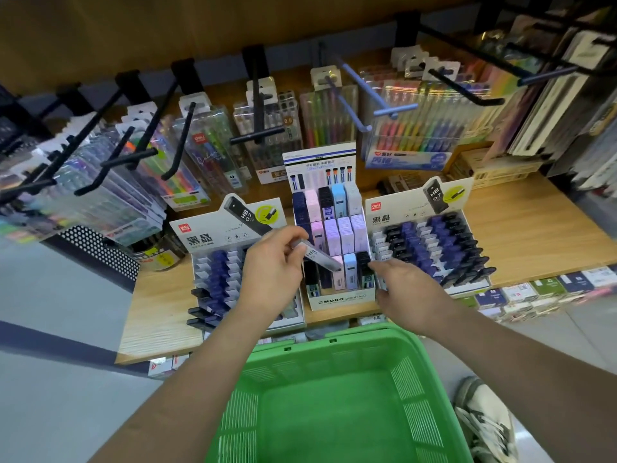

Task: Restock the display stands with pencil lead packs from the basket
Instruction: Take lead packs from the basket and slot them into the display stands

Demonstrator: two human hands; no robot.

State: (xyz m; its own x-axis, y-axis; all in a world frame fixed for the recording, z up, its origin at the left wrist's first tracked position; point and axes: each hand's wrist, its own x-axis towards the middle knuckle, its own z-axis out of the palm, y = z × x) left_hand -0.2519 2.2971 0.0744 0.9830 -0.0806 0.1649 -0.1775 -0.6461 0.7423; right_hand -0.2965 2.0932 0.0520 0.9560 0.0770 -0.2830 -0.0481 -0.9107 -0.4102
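My left hand (272,274) pinches a grey pencil lead pack (322,257) marked HB 0.7, holding it slanted over the gap between the left display stand (200,248) and the middle MONO stand (334,300). My right hand (405,289) reaches to the front right corner of the MONO stand, fingers touching a dark pack there; whether it grips one I cannot tell. A right display stand (417,208) holds rows of dark blue and black packs. The green basket (334,372) sits below the shelf, and its visible inside shows no packs.
The stands sit on a wooden shelf (521,235). Black and blue hooks (257,108) with hanging pen packs jut out above the stands. A mesh bin (100,248) stands at the left. A shoe (484,419) is beside the basket on the floor.
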